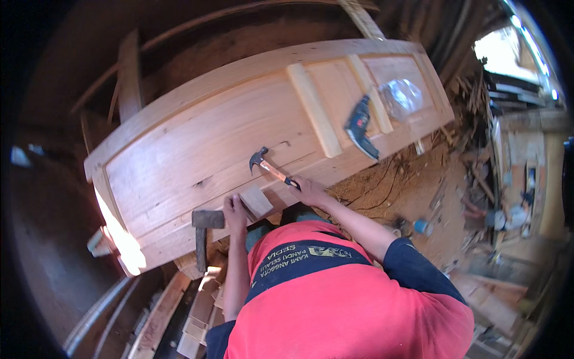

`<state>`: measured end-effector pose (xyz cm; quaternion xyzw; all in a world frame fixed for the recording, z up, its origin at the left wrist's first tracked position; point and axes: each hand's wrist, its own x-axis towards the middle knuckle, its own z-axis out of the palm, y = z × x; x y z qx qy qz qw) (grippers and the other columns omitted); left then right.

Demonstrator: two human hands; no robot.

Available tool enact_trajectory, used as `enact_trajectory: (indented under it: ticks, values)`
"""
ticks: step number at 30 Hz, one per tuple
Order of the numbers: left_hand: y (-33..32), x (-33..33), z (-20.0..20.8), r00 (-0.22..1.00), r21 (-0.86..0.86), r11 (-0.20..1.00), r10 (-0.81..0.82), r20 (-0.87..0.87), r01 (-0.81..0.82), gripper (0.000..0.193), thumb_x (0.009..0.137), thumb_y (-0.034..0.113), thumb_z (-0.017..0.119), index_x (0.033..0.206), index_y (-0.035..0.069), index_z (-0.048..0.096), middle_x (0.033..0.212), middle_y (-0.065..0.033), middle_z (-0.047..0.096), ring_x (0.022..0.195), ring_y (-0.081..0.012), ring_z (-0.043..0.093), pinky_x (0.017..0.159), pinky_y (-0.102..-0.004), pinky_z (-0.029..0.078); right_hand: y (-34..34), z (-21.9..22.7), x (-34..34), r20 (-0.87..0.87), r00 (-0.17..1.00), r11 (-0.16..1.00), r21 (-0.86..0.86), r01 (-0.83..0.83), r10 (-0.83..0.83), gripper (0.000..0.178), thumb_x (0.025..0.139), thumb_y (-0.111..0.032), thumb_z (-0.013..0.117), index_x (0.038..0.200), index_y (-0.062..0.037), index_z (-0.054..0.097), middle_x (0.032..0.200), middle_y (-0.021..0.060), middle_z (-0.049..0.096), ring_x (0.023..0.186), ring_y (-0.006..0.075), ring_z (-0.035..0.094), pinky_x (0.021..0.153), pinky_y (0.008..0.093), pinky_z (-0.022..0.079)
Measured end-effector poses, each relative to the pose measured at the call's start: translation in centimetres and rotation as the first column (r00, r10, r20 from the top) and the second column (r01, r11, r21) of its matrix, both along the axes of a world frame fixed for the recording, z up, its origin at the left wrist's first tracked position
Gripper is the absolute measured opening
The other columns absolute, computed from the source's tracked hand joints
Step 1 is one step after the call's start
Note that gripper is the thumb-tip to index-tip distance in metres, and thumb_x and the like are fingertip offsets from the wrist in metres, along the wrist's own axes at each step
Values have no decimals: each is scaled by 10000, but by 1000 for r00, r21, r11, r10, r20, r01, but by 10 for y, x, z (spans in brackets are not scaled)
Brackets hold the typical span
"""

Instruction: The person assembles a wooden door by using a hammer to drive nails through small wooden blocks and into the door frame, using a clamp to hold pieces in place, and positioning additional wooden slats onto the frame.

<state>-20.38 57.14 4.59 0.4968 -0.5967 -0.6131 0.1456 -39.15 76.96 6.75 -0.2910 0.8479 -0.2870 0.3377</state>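
two hands work at the near edge of a wooden door panel [197, 143] lying flat. the right hand [310, 190] is closed round the grip of a claw hammer [267, 166], whose head rests over the panel; the grip end is hidden in the fist. the left hand [234, 210] lies on a small wooden block [257, 201] at the panel's edge, fingers partly curled over it; how firmly it grips i cannot tell. a mallet [203, 234] hangs just left of that hand, its handle end lost in shadow. farther along the panel lie a power drill [360, 127] and a clear plastic bag [402, 97], its contents unclear.
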Motion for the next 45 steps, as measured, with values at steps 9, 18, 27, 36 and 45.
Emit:
enact_trajectory:
  ticks: [9, 18, 27, 36, 45]
  values:
    - [185, -97, 33, 881, 278, 839, -419, -219, 468, 205, 1003, 216, 588, 1007, 11, 581, 871, -41, 619, 759, -109, 604, 658, -273, 540, 191, 43, 12, -41, 973, 937, -280, 209, -229, 425, 873, -350, 684, 1046, 18, 564, 1140, 243, 570, 1110, 391, 551, 925, 448, 461]
    - [305, -200, 28, 477, 34, 486, -841, -257, 874, 203, 987, 175, 597, 1107, 11, 596, 944, -71, 657, 837, -126, 629, 752, -287, 542, 333, 47, 2, -1, 817, 776, -316, 547, -576, 571, 771, -432, 775, 1076, 7, 575, 1163, 230, 563, 1137, 386, 552, 968, 442, 455]
    - [434, -316, 58, 149, 256, 22, -861, -486, 966, 466, 932, 156, 696, 1319, 43, 463, 1136, -87, 634, 1010, -157, 617, 826, -335, 554, 451, 50, -54, 20, 578, 558, -239, 795, -816, 434, 772, -319, 786, 950, 18, 580, 1058, 234, 572, 1011, 388, 582, 887, 430, 475]
    - [581, -452, 28, 28, 287, -129, -874, -485, 949, 532, 904, 127, 680, 1369, 29, 440, 1016, -60, 641, 905, -148, 631, 785, -320, 555, 567, 75, -157, 36, 381, 378, -61, 924, -924, 494, 790, -315, 804, 1092, 5, 579, 948, 104, 613, 849, 198, 596, 761, 344, 489]
    - [627, -564, 18, 290, 112, 269, -915, -281, 957, 434, 842, 112, 572, 1257, 8, 499, 996, -105, 607, 936, -193, 578, 861, -336, 491, 641, 60, -233, 213, 132, 52, -343, 938, -968, 201, 927, -168, 671, 878, -10, 558, 710, 43, 599, 625, 118, 605, 578, 281, 469]
